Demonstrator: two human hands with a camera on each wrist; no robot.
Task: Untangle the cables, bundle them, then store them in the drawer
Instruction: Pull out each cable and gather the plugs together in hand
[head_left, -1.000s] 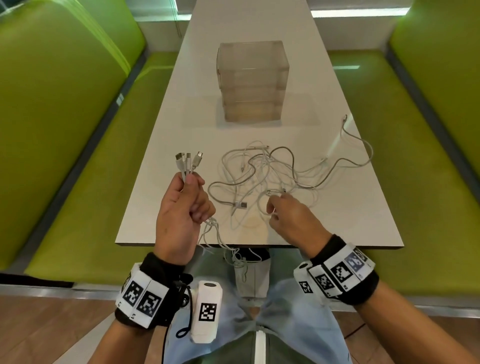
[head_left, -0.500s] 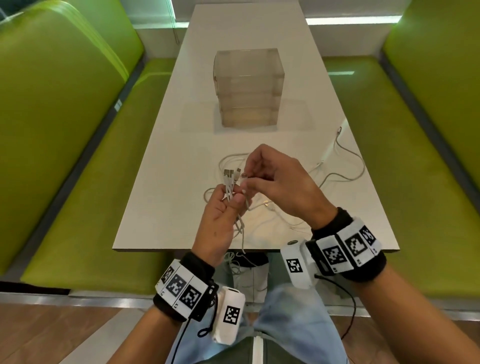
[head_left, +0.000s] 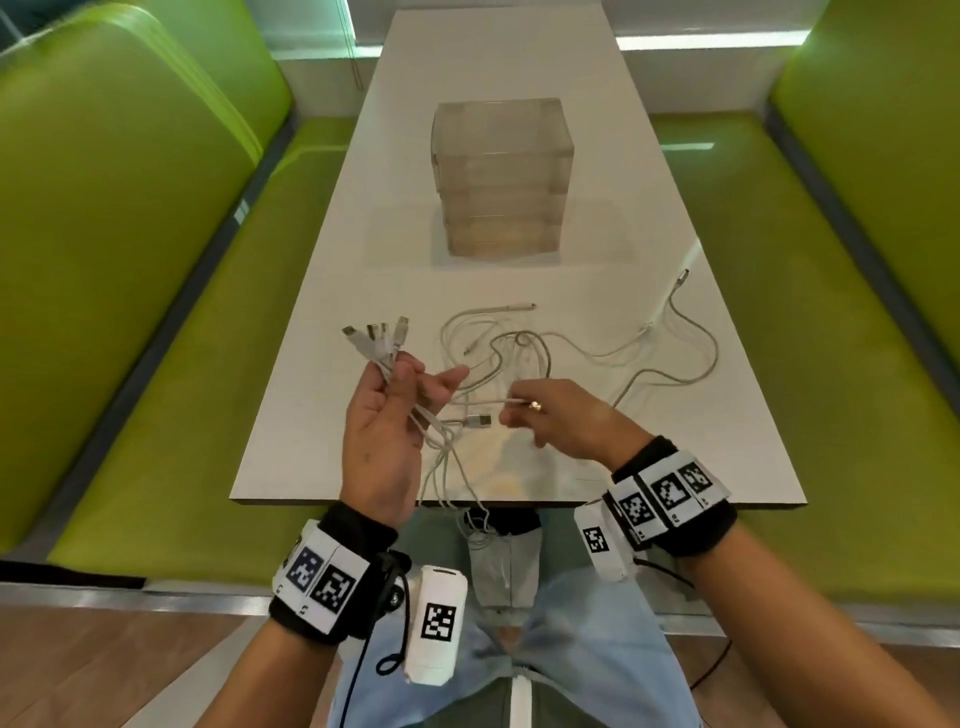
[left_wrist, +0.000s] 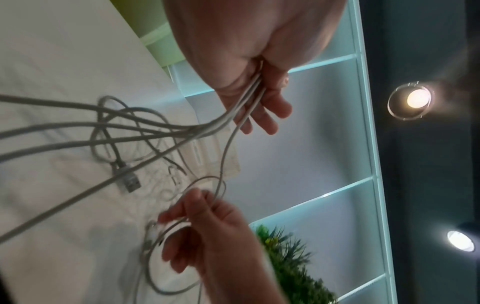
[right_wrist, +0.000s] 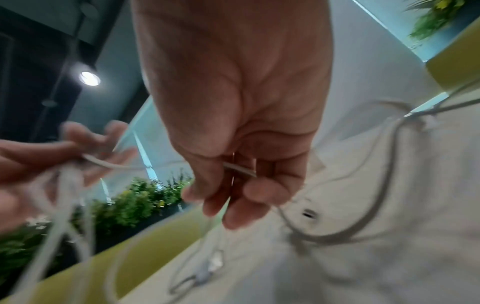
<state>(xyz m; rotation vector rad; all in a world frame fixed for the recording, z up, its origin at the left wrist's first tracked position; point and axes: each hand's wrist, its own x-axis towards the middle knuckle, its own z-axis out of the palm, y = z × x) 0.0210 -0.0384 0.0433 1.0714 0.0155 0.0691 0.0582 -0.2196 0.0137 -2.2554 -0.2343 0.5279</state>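
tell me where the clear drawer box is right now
In the head view the clear drawer box stands mid-table, beyond the tangled cables, and neither hand touches it.

White cables (head_left: 524, 358) tangled in loose loops on table's near half, several plug ends (head_left: 376, 338) fanned upright above it, strands trailing off edge; clear drawer unit (head_left: 501, 176) behind, shut.

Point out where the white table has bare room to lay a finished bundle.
Bare patches on the white table: the strip left of the translucent stacked drawer box, and the far end behind it. Crowded: the middle and right near part, under the loose white cables, where the left hand and right hand work.
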